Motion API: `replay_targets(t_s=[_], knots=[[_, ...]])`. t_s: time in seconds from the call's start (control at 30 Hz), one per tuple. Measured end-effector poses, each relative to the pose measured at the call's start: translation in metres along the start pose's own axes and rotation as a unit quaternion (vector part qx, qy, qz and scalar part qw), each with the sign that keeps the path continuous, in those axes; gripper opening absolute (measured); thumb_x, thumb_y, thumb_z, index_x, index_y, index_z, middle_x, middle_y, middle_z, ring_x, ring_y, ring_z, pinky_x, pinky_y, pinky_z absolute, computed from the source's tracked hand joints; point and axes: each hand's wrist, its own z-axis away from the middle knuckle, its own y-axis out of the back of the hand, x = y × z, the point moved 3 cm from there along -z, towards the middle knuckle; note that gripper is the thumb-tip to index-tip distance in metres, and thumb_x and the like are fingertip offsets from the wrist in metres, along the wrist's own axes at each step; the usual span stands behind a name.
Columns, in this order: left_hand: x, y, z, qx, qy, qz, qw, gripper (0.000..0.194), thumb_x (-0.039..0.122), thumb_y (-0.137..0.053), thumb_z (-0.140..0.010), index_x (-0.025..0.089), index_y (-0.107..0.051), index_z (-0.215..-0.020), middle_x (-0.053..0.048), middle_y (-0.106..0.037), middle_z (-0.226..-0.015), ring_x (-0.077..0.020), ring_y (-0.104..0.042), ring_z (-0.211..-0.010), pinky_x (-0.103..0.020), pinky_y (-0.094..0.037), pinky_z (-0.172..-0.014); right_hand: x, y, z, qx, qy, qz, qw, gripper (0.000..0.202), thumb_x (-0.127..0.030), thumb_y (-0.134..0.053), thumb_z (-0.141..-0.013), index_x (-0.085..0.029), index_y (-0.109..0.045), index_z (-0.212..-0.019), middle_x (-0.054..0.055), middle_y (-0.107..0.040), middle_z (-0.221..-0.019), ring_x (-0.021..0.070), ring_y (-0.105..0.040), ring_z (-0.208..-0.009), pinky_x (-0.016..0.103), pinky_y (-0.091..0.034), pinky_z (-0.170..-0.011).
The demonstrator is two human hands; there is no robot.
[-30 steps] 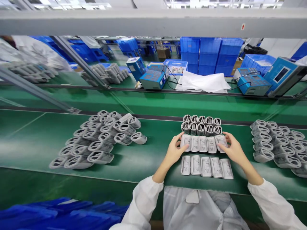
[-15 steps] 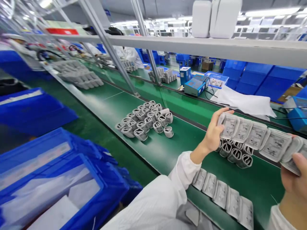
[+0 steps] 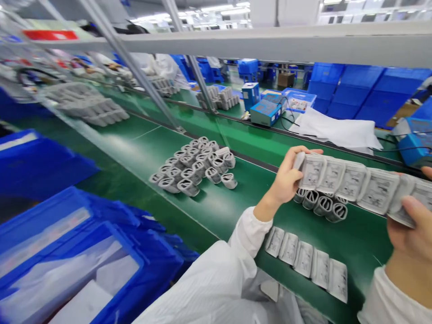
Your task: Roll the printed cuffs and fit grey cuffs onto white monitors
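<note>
Raised off the counter (image 3: pixel 246 198) since a second ago, the row of grey folded pieces (image 3: pixel 351 181) is now in the air between the two hands. The left hand (image 3: pixel 285 180) grips one end, its thumb on the printed face; the right hand (image 3: pixel 413 234) clasps the other end, its thumb likewise across the front. Partly hidden behind and below the held row, near the left hand, rolled pieces (image 3: pixel 323 205) stand on the counter. Below the hands, nearer the body, a second row of flat pieces (image 3: pixel 303 258) lies side by side. Well to the left of the left hand sits a cluster of grey rolls (image 3: pixel 197 166). Beyond the hands lies a white sheet (image 3: pixel 334 128), near a blue device (image 3: pixel 266 110).
</note>
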Motion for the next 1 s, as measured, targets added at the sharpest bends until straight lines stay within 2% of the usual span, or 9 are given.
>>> replay_targets(t_s=[0.1,0.33,0.5,0.63,0.8,1.0], knots=[[0.008,-0.001,0.003,0.008,0.011,-0.008,1.0,0.055,0.027,-0.066,-0.069,0.027,-0.05,-0.122,-0.011,-0.071,-0.147,-0.0355,-0.071,-0.132,-0.054,-0.058,-0.11,-0.01,-0.014,0.005,-0.001,-0.019,-0.021,1.0,0.071,-0.028,-0.098,-0.056,-0.029,-0.083,-0.125,0.011,-0.081,-0.103,0.0349,-0.077,-0.094,0.072,-0.061,-0.102],[0.014,-0.002,0.007,0.036,0.035,0.028,0.998,0.053,0.027,-0.069,-0.07,0.028,-0.054,-0.12,-0.009,-0.075,-0.143,-0.0365,-0.072,-0.129,-0.053,-0.059,-0.107,-0.004,-0.012,0.006,-0.011,-0.054,-0.059,0.997,0.073,-0.033,-0.102,-0.058,-0.027,-0.08,-0.127,0.007,-0.084,-0.104,0.0281,-0.079,-0.093,0.052,-0.071,-0.091],[0.017,0.0,0.007,0.039,0.029,0.038,0.998,0.051,0.026,-0.07,-0.07,0.028,-0.055,-0.119,-0.008,-0.078,-0.139,-0.0339,-0.074,-0.123,-0.046,-0.061,-0.096,-0.004,-0.015,0.009,-0.02,-0.056,-0.067,0.996,0.071,-0.033,-0.103,-0.06,-0.027,-0.08,-0.127,0.007,-0.085,-0.104,0.0301,-0.082,-0.089,0.053,-0.073,-0.088],[0.019,0.001,0.008,0.039,0.026,0.04,0.998,0.05,0.025,-0.069,-0.072,0.028,-0.056,-0.12,-0.008,-0.079,-0.138,-0.033,-0.074,-0.123,-0.043,-0.061,-0.093,-0.005,-0.016,0.011,-0.028,-0.051,-0.076,0.995,0.069,-0.032,-0.103,-0.062,-0.027,-0.081,-0.126,0.007,-0.086,-0.104,0.0293,-0.083,-0.086,0.052,-0.074,-0.086],[0.019,0.002,0.008,0.033,0.027,0.028,0.999,0.051,0.028,-0.069,-0.073,0.029,-0.054,-0.122,-0.008,-0.078,-0.14,-0.0369,-0.074,-0.128,-0.049,-0.061,-0.101,-0.004,-0.014,0.01,-0.037,-0.045,-0.08,0.995,0.068,-0.031,-0.103,-0.062,-0.028,-0.081,-0.127,0.007,-0.086,-0.105,0.0285,-0.083,-0.087,0.052,-0.074,-0.088],[0.019,0.003,0.008,0.035,0.025,0.025,0.999,0.05,0.029,-0.068,-0.074,0.029,-0.054,-0.122,-0.008,-0.078,-0.139,-0.0361,-0.075,-0.125,-0.05,-0.061,-0.1,-0.004,-0.015,0.011,-0.04,-0.046,-0.07,0.996,0.066,-0.034,-0.102,-0.064,-0.03,-0.081,-0.126,0.007,-0.085,-0.107,0.0308,-0.082,-0.094,0.055,-0.073,-0.093]])
